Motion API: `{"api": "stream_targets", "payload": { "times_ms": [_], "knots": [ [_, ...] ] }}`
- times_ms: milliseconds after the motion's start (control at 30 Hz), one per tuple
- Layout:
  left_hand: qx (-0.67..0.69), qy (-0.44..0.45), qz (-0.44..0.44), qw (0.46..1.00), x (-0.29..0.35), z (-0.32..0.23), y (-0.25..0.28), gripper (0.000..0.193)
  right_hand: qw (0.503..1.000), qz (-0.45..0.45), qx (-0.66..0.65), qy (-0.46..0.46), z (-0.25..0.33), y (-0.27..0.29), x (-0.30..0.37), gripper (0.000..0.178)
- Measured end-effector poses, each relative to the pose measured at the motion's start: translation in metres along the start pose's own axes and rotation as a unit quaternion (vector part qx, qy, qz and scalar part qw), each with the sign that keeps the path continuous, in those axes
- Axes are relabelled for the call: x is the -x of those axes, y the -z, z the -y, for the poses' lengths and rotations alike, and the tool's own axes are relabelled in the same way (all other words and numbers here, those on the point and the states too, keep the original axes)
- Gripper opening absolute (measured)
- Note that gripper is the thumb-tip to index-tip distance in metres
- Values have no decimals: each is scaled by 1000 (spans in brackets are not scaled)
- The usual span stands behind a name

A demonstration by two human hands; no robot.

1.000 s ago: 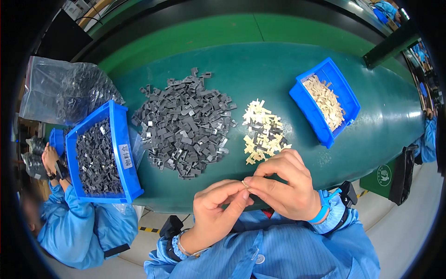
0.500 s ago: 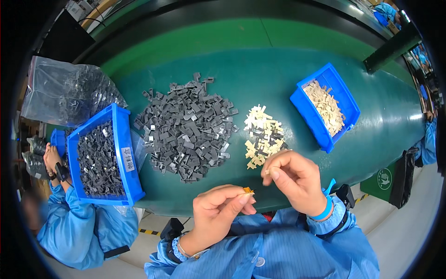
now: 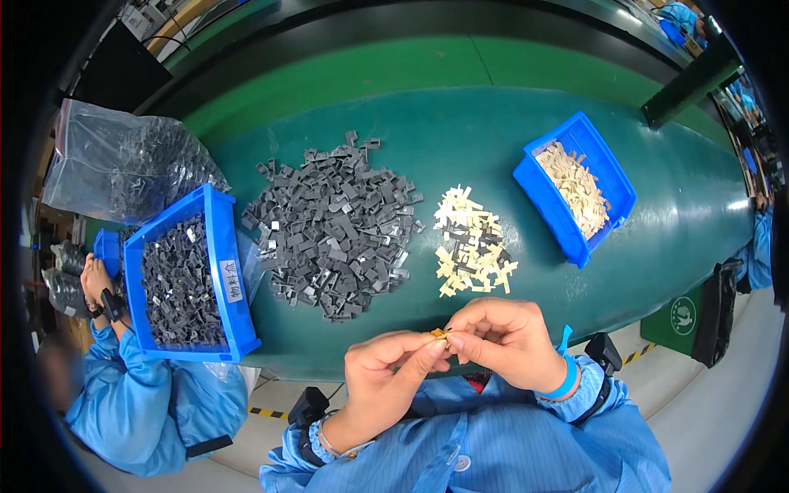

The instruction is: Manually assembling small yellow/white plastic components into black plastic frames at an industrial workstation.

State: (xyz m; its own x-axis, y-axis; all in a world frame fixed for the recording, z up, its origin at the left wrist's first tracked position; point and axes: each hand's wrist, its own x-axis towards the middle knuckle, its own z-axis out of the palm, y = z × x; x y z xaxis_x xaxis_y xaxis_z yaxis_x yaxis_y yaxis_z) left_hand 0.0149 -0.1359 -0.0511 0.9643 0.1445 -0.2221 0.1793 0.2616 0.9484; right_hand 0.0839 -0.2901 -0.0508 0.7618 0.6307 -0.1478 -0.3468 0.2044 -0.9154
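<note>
Blue bin (image 3: 244,329): white label (image 3: 233,281), dark characters. Right of bin — yellowish piece (image 3: 440,334), pinched in left hand (image 3: 383,366); right hand (image 3: 516,347) fingers meeting it — grip unclear.

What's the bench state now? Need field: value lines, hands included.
left hand: pinching a small orange-yellow piece
right hand: fingertips at that piece; own grip unclear
large heap: loose dark gray parts on the green table
small pile: cream and dark pieces, right of the large heap
left bin: blue, holding dark parts
right bin: blue, holding tan pieces
bag: clear plastic, dark contents
co-worker: blue sleeves, at far left
</note>
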Motion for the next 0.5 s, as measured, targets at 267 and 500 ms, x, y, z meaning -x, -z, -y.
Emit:
{"api": "stream_targets", "payload": {
  "times_ms": [267, 500],
  "knots": [
    [-68, -126, 1, 990, -4, -2, 11, 14, 993, 21, 114, -7, 5, -1, -3, 9],
    [-113, -210, -68, 969, -2, 1, 3, 15, 999, 1, -12, -31, -4, -9, -2, 13]
  ]
}}
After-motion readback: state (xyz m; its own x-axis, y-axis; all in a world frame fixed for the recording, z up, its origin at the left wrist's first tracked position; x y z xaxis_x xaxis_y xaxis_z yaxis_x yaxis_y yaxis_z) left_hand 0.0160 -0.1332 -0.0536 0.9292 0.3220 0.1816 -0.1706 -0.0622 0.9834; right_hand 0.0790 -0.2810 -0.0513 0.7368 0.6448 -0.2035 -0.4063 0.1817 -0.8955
